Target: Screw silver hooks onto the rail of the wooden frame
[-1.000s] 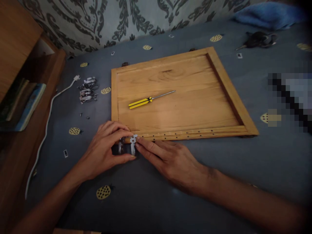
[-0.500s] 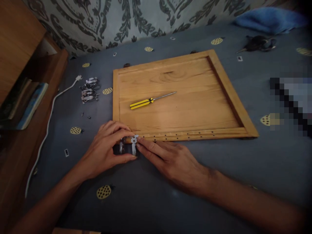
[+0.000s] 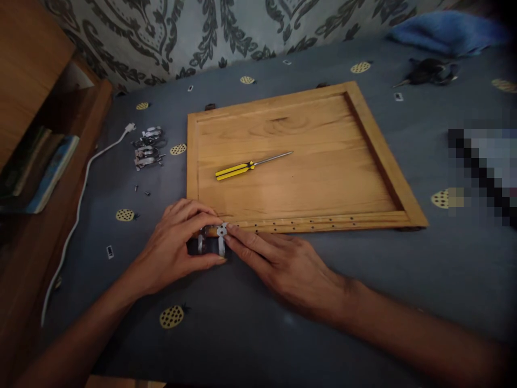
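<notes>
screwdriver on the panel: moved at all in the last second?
No. The yellow screwdriver lies at the same spot and angle on the wooden panel, tip toward the far right corner. Only the camera drifted slightly.
</notes>
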